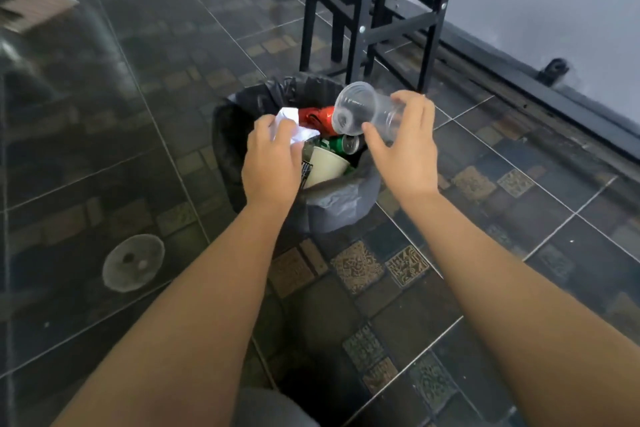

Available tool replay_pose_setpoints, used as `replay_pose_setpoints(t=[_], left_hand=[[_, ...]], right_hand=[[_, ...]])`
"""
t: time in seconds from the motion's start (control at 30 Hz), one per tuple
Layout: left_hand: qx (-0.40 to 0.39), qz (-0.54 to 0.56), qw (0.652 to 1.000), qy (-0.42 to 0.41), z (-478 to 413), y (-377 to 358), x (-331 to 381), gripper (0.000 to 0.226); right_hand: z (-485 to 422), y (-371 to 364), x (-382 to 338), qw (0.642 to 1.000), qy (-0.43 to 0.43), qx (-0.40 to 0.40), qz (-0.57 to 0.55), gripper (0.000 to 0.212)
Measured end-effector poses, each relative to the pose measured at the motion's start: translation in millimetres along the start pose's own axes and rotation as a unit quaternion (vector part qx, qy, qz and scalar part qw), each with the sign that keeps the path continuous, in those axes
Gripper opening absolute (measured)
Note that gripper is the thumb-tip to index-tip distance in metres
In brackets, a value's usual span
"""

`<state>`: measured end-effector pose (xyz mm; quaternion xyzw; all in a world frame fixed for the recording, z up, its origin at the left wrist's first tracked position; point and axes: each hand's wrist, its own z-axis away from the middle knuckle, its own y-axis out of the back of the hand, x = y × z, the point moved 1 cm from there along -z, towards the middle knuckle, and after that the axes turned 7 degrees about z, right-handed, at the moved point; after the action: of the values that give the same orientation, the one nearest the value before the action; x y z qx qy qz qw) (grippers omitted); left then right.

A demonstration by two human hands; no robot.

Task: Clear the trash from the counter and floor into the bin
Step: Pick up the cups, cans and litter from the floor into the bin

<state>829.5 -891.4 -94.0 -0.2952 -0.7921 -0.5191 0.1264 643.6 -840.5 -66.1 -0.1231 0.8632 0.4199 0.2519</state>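
Observation:
A bin (339, 208) lined with a dark bag stands on the tiled floor. Inside lie a red can (317, 116), a green can (343, 143) and a cream paper cup (327, 166). My left hand (272, 163) is over the bin's left side and grips crumpled white paper (294, 125). My right hand (403, 149) holds a clear plastic cup (360, 109) on its side over the bin, mouth turned left, thumb and fingers curled round its base.
Black stool legs (360, 17) stand just behind the bin. A grey wall with a dark floor rail (540, 87) runs along the right. A round clear lid (133, 262) lies on the floor to the left. A blurred cardboard piece (34, 10) sits at top left.

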Motion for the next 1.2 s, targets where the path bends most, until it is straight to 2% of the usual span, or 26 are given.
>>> replay_pose_setpoints(t=[0.13, 0.23, 0.33, 0.43, 0.57, 0.7, 0.87, 1.0, 1.2], left_hand=[[-0.030, -0.028, 0.998, 0.040, -5.0, 4.1, -31.5, 0.027], [-0.066, -0.032, 0.995, 0.073, -8.9, 1.8, -40.8, 0.032], [-0.092, -0.078, 0.992, 0.042, -10.9, -1.1, -42.2, 0.043], [-0.111, -0.124, 0.986, 0.010, -9.5, -6.6, -47.0, 0.051], [-0.125, -0.136, 0.982, 0.028, -8.0, -10.0, -49.9, 0.056], [-0.107, -0.126, 0.985, 0.052, -6.1, -6.7, -47.5, 0.060], [-0.041, -0.042, 0.994, 0.096, -9.3, 0.5, -50.5, 0.054], [0.009, 0.012, 0.993, 0.117, -18.6, 5.5, -58.3, 0.044], [0.003, 0.044, 0.984, 0.170, -32.7, 5.0, -69.9, 0.043]], right_hand=[[-2.6, -32.9, -18.5, 0.997, 0.046, -0.054, 0.018, 0.049], [-1.4, -50.7, -16.7, 0.991, 0.046, -0.112, 0.051, 0.050], [1.3, -59.1, -8.1, 0.980, 0.039, -0.162, 0.109, 0.055], [4.2, -59.3, -4.4, 0.979, 0.045, -0.163, 0.113, 0.063], [6.2, -62.2, -1.4, 0.964, 0.052, -0.214, 0.152, 0.073], [11.8, -63.8, 1.4, 0.947, 0.058, -0.252, 0.189, 0.071], [7.0, -55.6, 7.7, 0.980, -0.017, -0.180, 0.086, 0.055], [-7.2, -50.4, 18.0, 0.988, -0.097, -0.119, 0.037, 0.049], [-26.5, -56.0, 35.2, 0.966, -0.180, -0.183, 0.037, 0.051]])
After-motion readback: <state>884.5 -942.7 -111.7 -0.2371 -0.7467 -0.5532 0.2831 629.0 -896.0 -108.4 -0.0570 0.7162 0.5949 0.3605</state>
